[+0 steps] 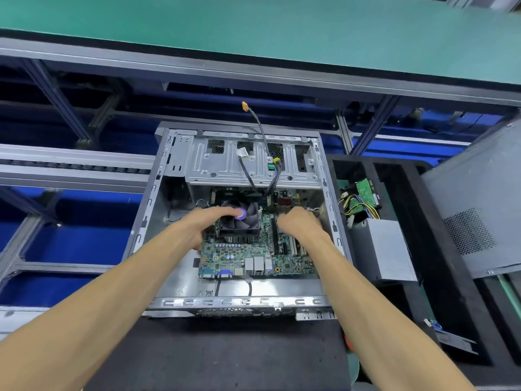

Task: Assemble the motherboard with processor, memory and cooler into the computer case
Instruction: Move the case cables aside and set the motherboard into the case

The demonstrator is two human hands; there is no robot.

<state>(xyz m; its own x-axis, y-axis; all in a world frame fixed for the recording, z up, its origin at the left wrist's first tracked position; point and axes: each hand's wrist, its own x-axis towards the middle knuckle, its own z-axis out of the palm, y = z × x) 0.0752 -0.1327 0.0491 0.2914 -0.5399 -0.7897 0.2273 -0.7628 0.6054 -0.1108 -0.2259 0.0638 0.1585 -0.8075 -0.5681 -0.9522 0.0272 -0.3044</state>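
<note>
Two bare hands reach into an open computer case [158, 210] lying on its side on a dark tabletop [214, 351]. The motherboard [248, 252] sits inside the case, its port row toward the near edge. Left hand [203, 224]: grip closed around the near-left side of the cooler [242, 218], fingers lying across the fan top. Right hand [298, 224]: fingers curled over the board's right portion beside the memory slots (what they hold, if anything, cannot be told). Cables [253, 170] trail from the drive cage [225, 165] at the far end down toward the board. To the right, a black foam tray [417, 249] holds a power supply [377, 249] and a green circuit board [365, 190]; a grey side panel [479, 210] leans beyond it.
</note>
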